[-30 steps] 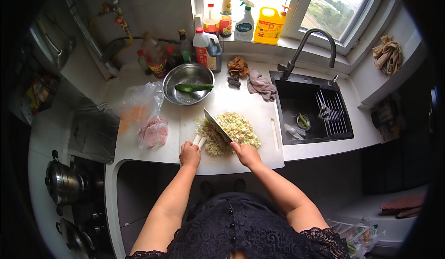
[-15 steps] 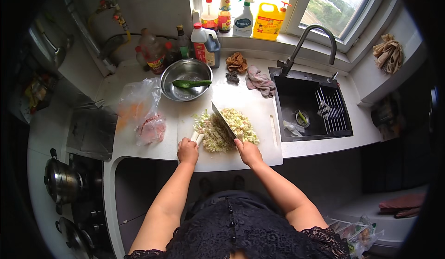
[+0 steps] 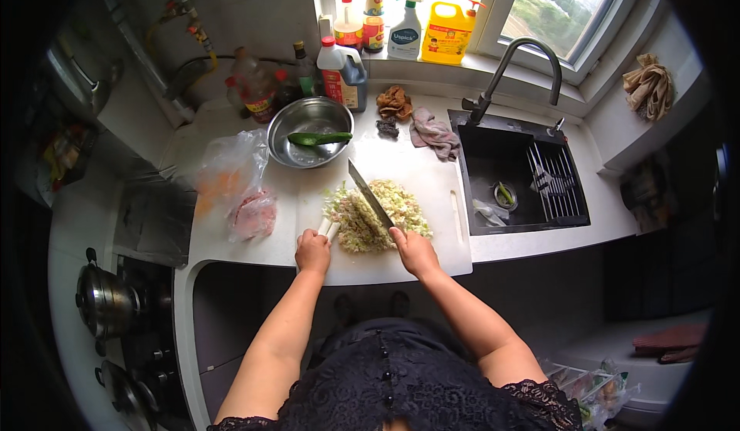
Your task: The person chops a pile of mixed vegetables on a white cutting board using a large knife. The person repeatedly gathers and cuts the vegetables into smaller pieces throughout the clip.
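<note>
A pile of finely chopped pale green and white vegetable point(image 3: 401, 207) is heaped on a white cutting board point(image 3: 441, 252). My right hand point(image 3: 418, 254) is closed round the handle of a kitchen knife point(image 3: 370, 193). Its blade slants over the pile, tip pointing away and to the left. At the pile's left edge, my left hand point(image 3: 313, 252) has its fingers curled round a short white stalk-like piece point(image 3: 327, 227); its exact kind is unclear. A steel bowl point(image 3: 281, 150) with a green cucumber-like vegetable point(image 3: 320, 138) in it stands behind the board.
Left of the board lie a clear plastic bag point(image 3: 231, 161) and a bagged lump of pink meat point(image 3: 254, 215). A dark sink point(image 3: 493, 173) with a tap is at the right. Bottles point(image 3: 343, 76) and a rag point(image 3: 434, 134) sit behind. A pot point(image 3: 106, 301) stands far left.
The knife has lifted a little from the pile, its tip moving slightly up and left. My left hand keeps its place at the pile's edge.
</note>
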Action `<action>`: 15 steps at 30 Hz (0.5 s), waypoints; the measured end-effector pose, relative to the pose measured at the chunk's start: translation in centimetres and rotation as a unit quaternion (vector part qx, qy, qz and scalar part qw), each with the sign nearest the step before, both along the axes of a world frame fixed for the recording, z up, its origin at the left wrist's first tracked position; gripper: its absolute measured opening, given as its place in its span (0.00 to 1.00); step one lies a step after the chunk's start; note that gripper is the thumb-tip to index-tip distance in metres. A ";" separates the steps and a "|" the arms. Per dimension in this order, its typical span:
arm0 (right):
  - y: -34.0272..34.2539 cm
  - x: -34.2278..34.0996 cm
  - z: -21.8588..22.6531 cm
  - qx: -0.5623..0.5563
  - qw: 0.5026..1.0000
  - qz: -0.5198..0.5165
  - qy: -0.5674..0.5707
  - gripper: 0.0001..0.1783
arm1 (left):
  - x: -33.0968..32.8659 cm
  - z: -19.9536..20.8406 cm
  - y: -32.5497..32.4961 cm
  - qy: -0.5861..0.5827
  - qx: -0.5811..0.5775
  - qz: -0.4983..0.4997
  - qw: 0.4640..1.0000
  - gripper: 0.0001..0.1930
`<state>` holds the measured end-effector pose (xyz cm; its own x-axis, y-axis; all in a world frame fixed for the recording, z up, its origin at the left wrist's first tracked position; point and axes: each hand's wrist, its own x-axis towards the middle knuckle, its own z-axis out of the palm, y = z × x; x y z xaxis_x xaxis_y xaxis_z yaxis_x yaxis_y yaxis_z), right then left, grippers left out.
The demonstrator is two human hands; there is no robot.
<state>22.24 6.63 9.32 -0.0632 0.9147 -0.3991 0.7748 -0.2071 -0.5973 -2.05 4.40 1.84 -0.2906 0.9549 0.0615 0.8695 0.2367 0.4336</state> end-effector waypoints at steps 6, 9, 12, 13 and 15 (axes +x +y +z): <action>-0.2 0.0 -0.7 0.012 1.000 -0.018 0.008 0.38 | -0.2 -0.4 0.1 0.008 -0.007 -0.008 1.000 0.04; -0.7 -0.2 0.2 0.032 0.999 -0.007 0.012 0.38 | -0.2 -0.5 0.1 0.006 -0.005 -0.005 1.000 0.04; -1.4 -0.4 -0.6 0.038 0.999 -0.018 0.011 0.38 | 0.0 -0.2 0.3 0.007 -0.011 -0.006 1.000 0.04; -1.2 -0.2 -1.5 0.031 0.999 -0.015 0.008 0.37 | 0.0 -0.2 0.2 0.009 -0.010 -0.008 1.000 0.04; -0.6 0.3 -1.1 0.010 1.000 0.010 0.016 0.36 | -0.2 -0.3 0.2 0.011 -0.008 -0.008 1.000 0.04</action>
<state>22.51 6.00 8.27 -0.0942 0.9213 -0.3774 0.7597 -0.1784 -0.6253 -2.27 4.57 1.58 -0.2748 0.9600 0.0534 0.8825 0.2298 0.4104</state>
